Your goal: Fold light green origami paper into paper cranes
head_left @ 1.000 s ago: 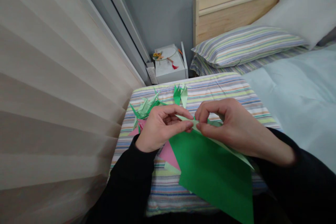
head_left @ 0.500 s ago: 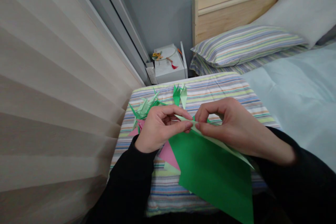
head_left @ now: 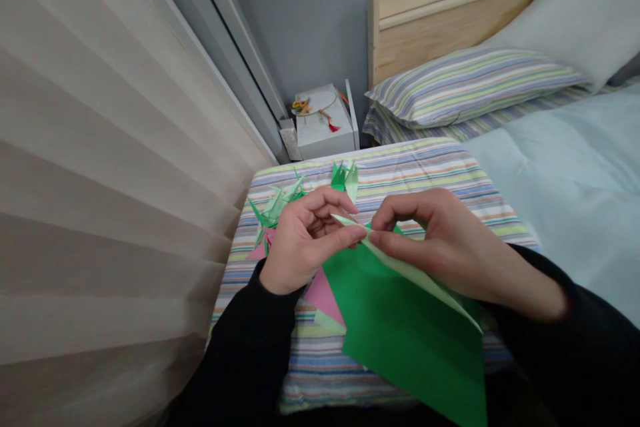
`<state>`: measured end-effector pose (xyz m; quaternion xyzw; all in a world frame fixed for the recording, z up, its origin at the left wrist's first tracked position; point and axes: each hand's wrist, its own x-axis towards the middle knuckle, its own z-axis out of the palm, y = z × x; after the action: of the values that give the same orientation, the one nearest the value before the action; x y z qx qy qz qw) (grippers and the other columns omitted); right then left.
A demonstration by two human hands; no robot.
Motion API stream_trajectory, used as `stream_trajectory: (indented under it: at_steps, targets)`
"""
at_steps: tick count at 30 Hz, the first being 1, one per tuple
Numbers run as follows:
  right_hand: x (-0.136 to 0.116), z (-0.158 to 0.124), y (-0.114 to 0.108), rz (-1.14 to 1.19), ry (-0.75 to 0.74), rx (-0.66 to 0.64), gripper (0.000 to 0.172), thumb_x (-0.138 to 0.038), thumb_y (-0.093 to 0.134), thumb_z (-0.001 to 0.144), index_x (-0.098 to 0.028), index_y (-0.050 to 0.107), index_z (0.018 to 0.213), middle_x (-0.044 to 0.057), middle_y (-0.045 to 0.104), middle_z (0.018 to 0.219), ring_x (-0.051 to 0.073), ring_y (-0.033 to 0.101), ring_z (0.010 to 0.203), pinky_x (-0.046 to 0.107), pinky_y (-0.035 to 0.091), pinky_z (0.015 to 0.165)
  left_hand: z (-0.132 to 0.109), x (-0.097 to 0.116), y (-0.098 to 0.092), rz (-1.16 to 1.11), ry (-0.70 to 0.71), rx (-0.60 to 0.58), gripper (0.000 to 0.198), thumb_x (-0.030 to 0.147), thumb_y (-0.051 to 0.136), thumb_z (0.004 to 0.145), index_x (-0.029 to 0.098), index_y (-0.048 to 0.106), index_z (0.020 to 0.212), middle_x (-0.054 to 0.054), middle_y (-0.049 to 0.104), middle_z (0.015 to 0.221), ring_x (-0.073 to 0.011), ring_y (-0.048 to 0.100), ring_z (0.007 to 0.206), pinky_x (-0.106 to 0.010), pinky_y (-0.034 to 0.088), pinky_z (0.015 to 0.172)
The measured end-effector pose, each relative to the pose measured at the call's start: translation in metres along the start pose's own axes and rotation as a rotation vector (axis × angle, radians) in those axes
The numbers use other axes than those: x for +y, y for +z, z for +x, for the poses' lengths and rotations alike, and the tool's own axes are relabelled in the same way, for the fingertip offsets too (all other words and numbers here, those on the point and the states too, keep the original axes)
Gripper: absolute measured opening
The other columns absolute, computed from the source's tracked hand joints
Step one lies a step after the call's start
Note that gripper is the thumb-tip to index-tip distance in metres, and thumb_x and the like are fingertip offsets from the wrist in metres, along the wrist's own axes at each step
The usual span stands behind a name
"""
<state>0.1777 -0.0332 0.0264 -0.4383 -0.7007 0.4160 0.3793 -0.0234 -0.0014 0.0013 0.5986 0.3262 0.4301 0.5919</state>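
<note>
The folded edge of a green paper sheet [head_left: 405, 340] is pinched between thumb and fingers of the left hand [head_left: 305, 240] and right hand [head_left: 450, 247], with folded paper figures [head_left: 275, 210] just beyond on the left.

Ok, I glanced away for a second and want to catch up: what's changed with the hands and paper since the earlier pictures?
The left hand has risen slightly, its fingers curling higher, and the pale green folded edge of the green paper sheet now shows wider. The right hand has barely moved, and neither hand has let go. The green origami pieces and pink paper stayed put.
</note>
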Motion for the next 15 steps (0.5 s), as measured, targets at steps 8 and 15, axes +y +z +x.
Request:
stream_trajectory:
  at_steps: [8, 15]
  targets:
    - [0.0035, -0.0009, 0.0012, -0.07, -0.067, 0.014, 0.018, -0.011, 0.064, 0.086, -0.019, 0.071, 0.071, -0.006, 0.068, 0.065, 0.009, 0.061, 0.063, 0.021, 0.044, 0.063, 0.0005, -0.0073, -0.0047, 0.012, 0.032, -0.015, 0.017, 0.022, 0.082, 0.083, 0.02, 0.073, 0.097, 0.003, 0.07, 0.07, -0.0078, 0.068, 0.062, -0.015, 0.051, 0.059]
    - [0.0038, -0.0025, 0.0043, -0.131, -0.156, 0.079, 0.019, -0.012, 0.065, 0.087, -0.02, 0.067, 0.07, -0.006, 0.067, 0.064, 0.01, 0.06, 0.06, 0.022, 0.044, 0.06, 0.0007, -0.0084, -0.0043, -0.008, 0.068, 0.003, 0.017, 0.023, 0.079, 0.086, 0.02, 0.072, 0.101, 0.0, 0.072, 0.078, -0.0097, 0.07, 0.069, -0.018, 0.054, 0.065]
